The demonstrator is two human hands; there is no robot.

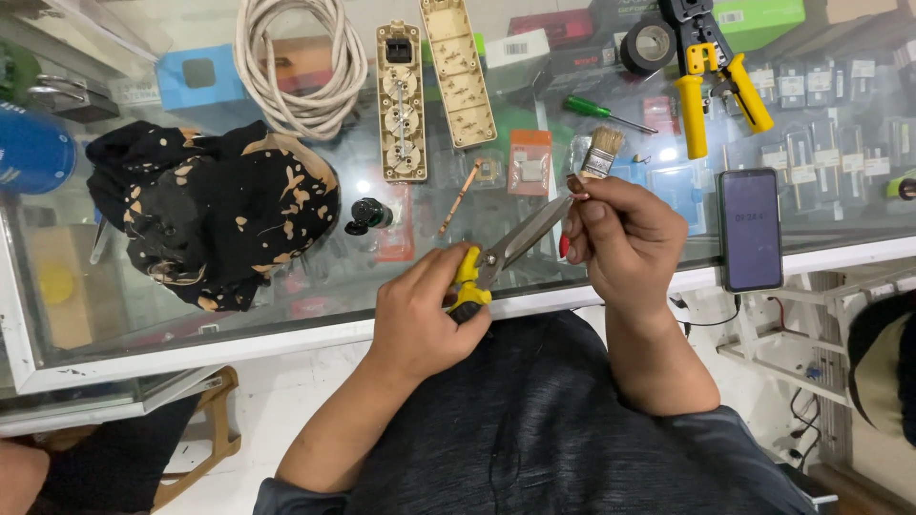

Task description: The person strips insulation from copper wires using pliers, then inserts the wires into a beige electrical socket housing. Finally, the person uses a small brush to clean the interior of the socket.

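On the glass counter [286, 329], a black spotted cloth [215, 215] and a coiled white cable [301, 62] are seen at the left. Yellow-handled scissors [496, 257] are gripped by the closed left hand [420, 310], blades pointing right. A small reddish piece [576, 187] is pinched by the right hand [620, 238], just below a paintbrush [601, 153]. A phone [750, 229] is laid further right.

Glass-topped display counter [286, 329] with a white frame, ceiling lights glaring off the glass. Pale tiled floor [277, 396] below, wooden stool [215, 443] at left, white shelving [782, 324] at right.
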